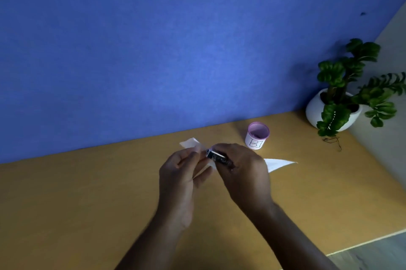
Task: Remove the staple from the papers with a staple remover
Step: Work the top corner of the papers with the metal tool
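My left hand (pixel 182 173) pinches a small white stack of papers (pixel 190 143) above the wooden table, with one corner poking out past the fingers. My right hand (pixel 243 171) grips a black staple remover (pixel 216 157), and its metal jaw end touches the papers right beside my left fingertips. Both hands hide most of the papers. The staple itself is too small to make out.
A pink-rimmed cup (pixel 257 135) labelled with handwritten letters stands just beyond my right hand. Another white paper (pixel 278 163) lies on the table (pixel 87 203) to the right. A potted plant (pixel 342 96) sits at the far right against the blue wall.
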The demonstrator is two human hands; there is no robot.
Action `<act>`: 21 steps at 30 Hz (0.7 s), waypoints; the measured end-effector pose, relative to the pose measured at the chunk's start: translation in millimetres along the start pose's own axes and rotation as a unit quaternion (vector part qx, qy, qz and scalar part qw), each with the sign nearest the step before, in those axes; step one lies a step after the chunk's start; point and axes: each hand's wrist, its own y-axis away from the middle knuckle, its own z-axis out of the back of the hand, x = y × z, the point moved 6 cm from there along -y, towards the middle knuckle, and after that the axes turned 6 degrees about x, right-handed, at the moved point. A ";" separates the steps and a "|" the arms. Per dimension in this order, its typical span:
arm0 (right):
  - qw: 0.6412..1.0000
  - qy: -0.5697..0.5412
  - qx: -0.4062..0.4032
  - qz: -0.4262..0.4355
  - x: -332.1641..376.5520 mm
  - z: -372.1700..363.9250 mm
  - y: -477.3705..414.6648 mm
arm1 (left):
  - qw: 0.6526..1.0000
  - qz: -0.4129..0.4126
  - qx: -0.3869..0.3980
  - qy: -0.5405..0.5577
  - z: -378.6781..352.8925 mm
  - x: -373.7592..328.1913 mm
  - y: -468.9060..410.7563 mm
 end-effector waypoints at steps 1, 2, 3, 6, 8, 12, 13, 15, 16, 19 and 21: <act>0.999 0.040 -0.014 0.025 5.6 -2.1 4.0 | 1.000 0.000 0.000 0.013 0.5 0.1 -0.8; 0.996 0.072 -0.025 0.052 10.9 -4.9 7.7 | 1.000 -0.003 -0.004 0.021 1.8 0.0 -2.1; 0.992 0.095 -0.029 0.076 15.1 -8.3 11.7 | 1.000 -0.007 -0.010 0.024 3.2 -0.2 -3.3; 0.985 0.125 -0.006 0.121 20.5 -19.1 21.6 | 0.999 -0.018 -0.024 0.024 6.9 -0.4 -6.2; 0.982 0.134 0.003 0.135 19.6 -23.0 25.1 | 0.999 -0.024 -0.020 0.020 7.1 -1.7 -7.1; 0.979 0.143 0.017 0.146 19.4 -26.5 28.0 | 0.999 -0.033 -0.031 -0.009 9.5 -2.1 -8.9; 0.979 0.143 0.020 0.146 19.5 -26.3 28.1 | 0.999 -0.036 -0.036 -0.021 11.7 -0.8 -10.3; 0.980 0.137 0.022 0.141 20.5 -25.3 26.5 | 0.998 -0.042 -0.045 -0.035 14.5 0.3 -11.3; 0.983 0.126 0.022 0.134 20.7 -24.1 25.3 | 0.997 -0.043 -0.048 -0.040 15.1 -0.1 -11.7; 0.999 0.018 0.029 0.037 11.9 -22.2 21.9 | 0.996 -0.048 -0.052 -0.052 14.9 -3.7 -10.3; 0.990 -0.111 0.035 -0.085 -1.5 -22.8 23.0 | 0.996 -0.054 -0.044 -0.058 13.0 -6.6 -9.0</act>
